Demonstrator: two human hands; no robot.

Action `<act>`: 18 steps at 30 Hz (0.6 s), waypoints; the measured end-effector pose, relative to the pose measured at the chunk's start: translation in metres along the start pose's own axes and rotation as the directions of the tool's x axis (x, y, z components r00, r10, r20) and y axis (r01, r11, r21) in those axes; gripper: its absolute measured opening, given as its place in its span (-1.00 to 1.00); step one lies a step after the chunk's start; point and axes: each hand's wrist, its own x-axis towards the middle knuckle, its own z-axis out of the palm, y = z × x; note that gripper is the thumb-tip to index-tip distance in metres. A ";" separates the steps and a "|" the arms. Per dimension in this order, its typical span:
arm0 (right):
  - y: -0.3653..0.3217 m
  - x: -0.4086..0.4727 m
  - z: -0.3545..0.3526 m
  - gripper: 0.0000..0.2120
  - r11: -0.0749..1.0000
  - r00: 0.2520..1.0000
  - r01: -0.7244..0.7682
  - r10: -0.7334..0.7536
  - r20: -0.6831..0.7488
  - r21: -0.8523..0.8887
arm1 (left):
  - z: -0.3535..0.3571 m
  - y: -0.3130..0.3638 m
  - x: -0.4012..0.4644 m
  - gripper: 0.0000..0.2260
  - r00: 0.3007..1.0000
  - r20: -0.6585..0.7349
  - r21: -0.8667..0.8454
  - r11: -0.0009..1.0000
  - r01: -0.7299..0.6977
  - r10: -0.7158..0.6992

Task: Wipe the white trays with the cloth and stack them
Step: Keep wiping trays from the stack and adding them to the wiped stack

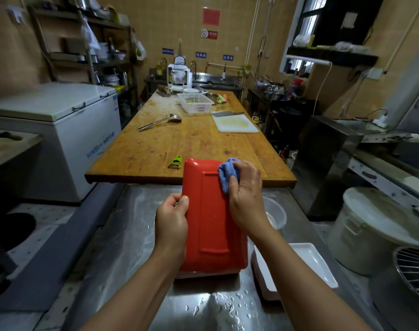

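Tray (210, 218) red-side-up, left hand (171, 219) gripping edge, right hand (245, 194) pressing cloth (227, 173).

Head view — forward, downward, close

The tray (213, 218) is held over the counter (122, 247), with more trays (318, 261) to its right and a peeler (175, 162) on the table (191, 144) behind.

Hiding behind the red tray (213, 218): most of the clear bowl (275, 213) to its right. Under its near end, only edges of stacked trays (204, 274) showing. Right of it, white tray (308, 263) partly covered by the right forearm (296, 266).
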 end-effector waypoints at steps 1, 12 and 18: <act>-0.001 -0.004 0.000 -0.72 1.000 1.000 -0.013 0.013 0.011 0.006 | 0.002 0.000 0.001 -0.75 1.000 -0.022 -0.038 0.999 0.018 -0.019; 0.012 -0.064 -0.001 -0.75 0.978 0.981 -0.195 0.195 0.006 0.076 | 0.017 0.012 0.027 -0.78 0.966 -0.206 -0.369 0.927 0.073 -0.158; 0.025 -0.041 -0.019 -0.75 0.768 0.897 -0.349 0.439 -0.045 0.537 | 0.021 0.004 0.016 -0.87 0.971 0.117 -0.450 0.860 0.241 -0.211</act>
